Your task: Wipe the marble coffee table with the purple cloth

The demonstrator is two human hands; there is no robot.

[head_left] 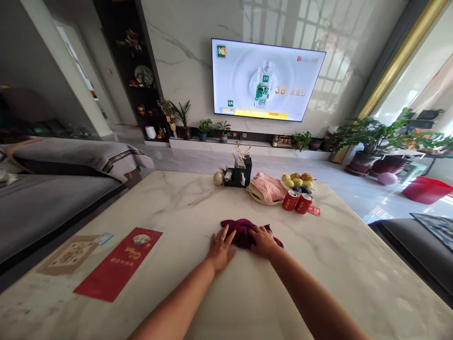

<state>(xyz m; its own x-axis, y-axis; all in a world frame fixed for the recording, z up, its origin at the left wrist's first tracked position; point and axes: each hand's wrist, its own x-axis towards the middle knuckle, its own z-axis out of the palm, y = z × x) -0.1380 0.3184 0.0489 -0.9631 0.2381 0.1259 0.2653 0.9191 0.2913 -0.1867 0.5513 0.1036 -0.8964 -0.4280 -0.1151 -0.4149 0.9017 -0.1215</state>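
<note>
A dark purple cloth (241, 230) lies bunched on the white marble table (184, 198) in front of me. My left hand (220, 249) rests flat beside the cloth's left edge, fingers stretched out and touching it. My right hand (262, 241) presses down on the cloth's right part, fingers curled onto the fabric.
Behind the cloth stand two red cans (296, 201), a plate with a pink towel (267, 187), a fruit bowl (299, 181) and a black tissue box (239, 174). A red envelope (119, 262) and a brown card (69, 255) lie at the left. Grey sofas flank the table.
</note>
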